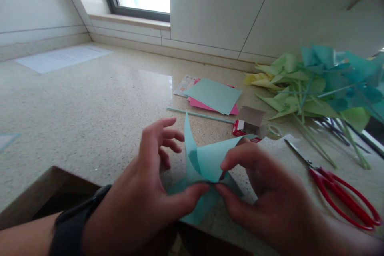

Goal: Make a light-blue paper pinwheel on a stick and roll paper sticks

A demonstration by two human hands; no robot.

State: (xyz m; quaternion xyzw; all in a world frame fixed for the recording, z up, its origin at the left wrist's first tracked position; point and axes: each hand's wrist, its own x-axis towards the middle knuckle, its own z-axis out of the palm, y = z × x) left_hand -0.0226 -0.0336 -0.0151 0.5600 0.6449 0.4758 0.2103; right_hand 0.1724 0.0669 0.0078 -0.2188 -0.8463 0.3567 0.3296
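Turquoise paper [201, 160], partly folded into upturned points, sits at the near edge of the speckled stone surface [90, 108], pinched at its centre between our two hands. Our left hand [150, 192] presses its thumb onto the middle, fingers spread loose above; our right hand [264, 192] grips one flap between thumb and forefinger, bringing its tip to the centre. To do this well, we judge, the thumbs should keep each tip stacked squarely over the middle. Red scissors [342, 196] lie to the right, a pale straw [198, 115] and a stack of coloured sheets [214, 96] lie beyond, finished pinwheels [324, 84] farther right.
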